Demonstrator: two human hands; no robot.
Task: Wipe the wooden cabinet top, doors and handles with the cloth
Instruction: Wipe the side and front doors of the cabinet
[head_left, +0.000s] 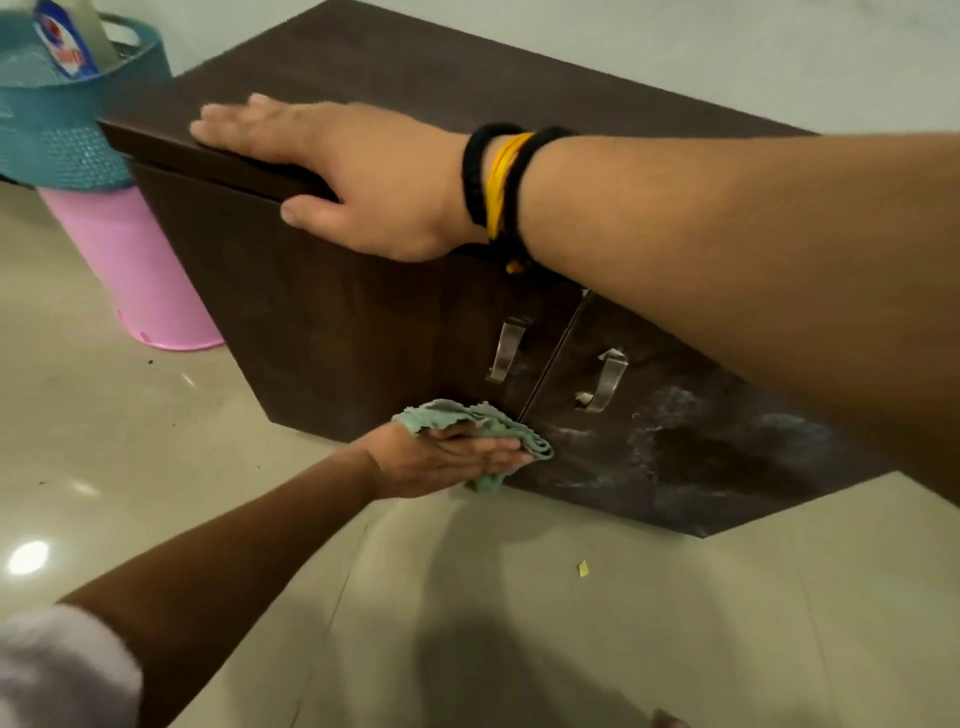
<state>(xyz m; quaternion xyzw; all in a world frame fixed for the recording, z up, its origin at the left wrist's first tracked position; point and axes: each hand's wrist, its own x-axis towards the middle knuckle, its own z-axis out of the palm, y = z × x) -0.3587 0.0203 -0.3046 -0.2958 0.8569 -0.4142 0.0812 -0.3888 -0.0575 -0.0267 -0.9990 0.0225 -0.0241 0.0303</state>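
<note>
A low dark wooden cabinet (332, 312) stands on the floor, with two doors and a metal handle on each: the left handle (505, 349) and the right handle (605, 382). My left hand (447, 457) presses a pale green cloth (483, 421) flat against the bottom of the left door, by the gap between the doors. My right hand (332, 171) lies palm down on the cabinet top's front edge, fingers spread, thumb over the edge. Whitish dust smears (727, 441) cover the right door's lower part.
A teal mesh basket (57, 124) holding a bottle sits at the cabinet's left end, above a pink plastic bin (140, 275) on the floor. Glossy beige tiles (467, 597) lie in front, with a small yellow scrap (583, 569). A wall runs behind the cabinet.
</note>
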